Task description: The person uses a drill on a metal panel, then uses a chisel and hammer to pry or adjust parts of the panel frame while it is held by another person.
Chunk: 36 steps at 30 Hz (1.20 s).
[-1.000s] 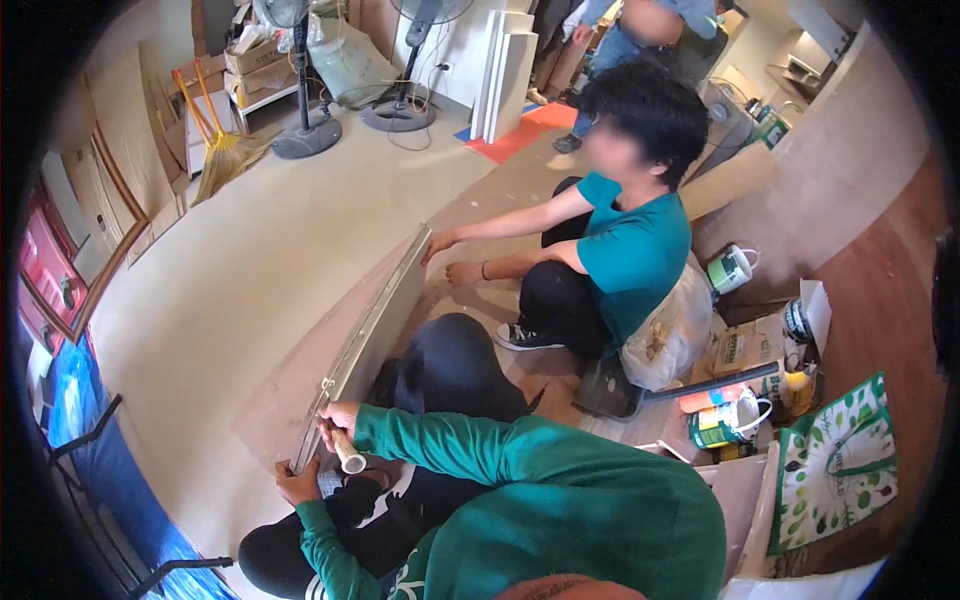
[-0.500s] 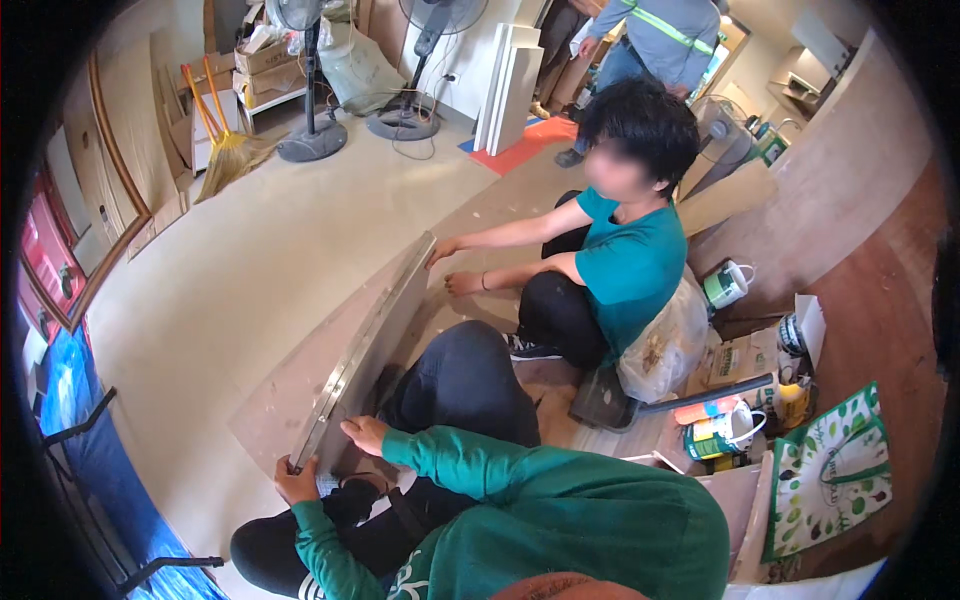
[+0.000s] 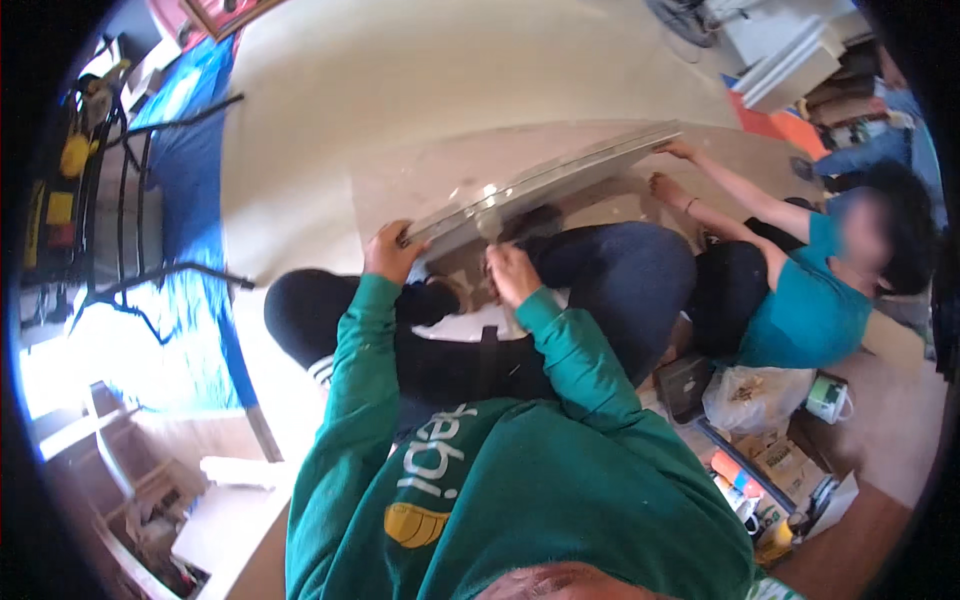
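Note:
A long, thin board [image 3: 585, 165] stands on its long side in front of me, its narrow greyish edge facing up. My left hand [image 3: 394, 252] is closed around its near left end, the thumb on my side. My right hand [image 3: 513, 274] holds a small flat tool [image 3: 487, 215], perhaps a putty knife, upright against the board's upper edge. Blur hides the tool's details. A co-worker's hand [image 3: 677, 149] grips the board's far right end, and their other hand [image 3: 665, 186] is lower, behind it.
My bent legs [image 3: 610, 270] lie close beneath the board. The co-worker [image 3: 810, 310] sits to the right. Nearby are a plastic bag [image 3: 750, 398], a white-and-green bucket [image 3: 828, 398] and cartons. A blue sheet [image 3: 195, 230] and black metal frame [image 3: 185, 270] are on the left.
My view has swung down and left. My right hand has moved away from me along the board, and the flat tool now shows at its edge. My left hand still grips the end.

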### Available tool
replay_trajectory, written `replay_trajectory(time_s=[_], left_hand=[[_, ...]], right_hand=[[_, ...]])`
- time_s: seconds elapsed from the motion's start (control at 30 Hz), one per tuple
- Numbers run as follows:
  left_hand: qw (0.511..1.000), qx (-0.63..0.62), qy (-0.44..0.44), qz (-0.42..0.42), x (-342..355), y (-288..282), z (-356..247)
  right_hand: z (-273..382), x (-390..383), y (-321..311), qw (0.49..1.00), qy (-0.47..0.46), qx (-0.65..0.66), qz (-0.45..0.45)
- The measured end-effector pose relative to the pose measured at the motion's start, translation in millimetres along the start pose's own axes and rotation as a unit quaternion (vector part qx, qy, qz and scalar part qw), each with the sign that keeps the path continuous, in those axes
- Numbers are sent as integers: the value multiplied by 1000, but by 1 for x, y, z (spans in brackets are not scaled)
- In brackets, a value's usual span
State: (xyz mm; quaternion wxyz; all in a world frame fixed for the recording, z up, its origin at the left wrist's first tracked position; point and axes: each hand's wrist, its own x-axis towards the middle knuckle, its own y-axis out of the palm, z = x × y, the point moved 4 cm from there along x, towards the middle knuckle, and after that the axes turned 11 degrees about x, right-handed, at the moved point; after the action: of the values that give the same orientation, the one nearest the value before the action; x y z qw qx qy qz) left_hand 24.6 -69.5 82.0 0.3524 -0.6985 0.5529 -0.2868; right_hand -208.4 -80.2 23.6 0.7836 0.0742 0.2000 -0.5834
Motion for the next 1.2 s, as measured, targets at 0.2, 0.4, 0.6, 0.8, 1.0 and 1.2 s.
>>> replay_trajectory(time_s=[0.2, 0.4, 0.6, 0.8, 1.0, 1.2], left_hand=[[999, -28, -2, -35, -20, -12, 7], [1000, -23, -3, -12, -10, -13, -1], [994, -105, -14, -25, -10, 17, 37], [999, -21, -25, 20, -6, 8, 42], [999, -38, -6, 14, -16, 8, 46], [991, -88, -97, 40, -21, 10, 62]], right_hand=[[26, -16, 14, 999, -9, -38, 7], [34, -18, 13, 993, -55, -103, 27], [42, -23, 23, 980, -26, -135, 145], [16, 2, 49, 988, -95, -69, 100], [11, -6, 71, 978, -130, -106, 121], [-5, 7, 92, 985, -90, -88, 120]])
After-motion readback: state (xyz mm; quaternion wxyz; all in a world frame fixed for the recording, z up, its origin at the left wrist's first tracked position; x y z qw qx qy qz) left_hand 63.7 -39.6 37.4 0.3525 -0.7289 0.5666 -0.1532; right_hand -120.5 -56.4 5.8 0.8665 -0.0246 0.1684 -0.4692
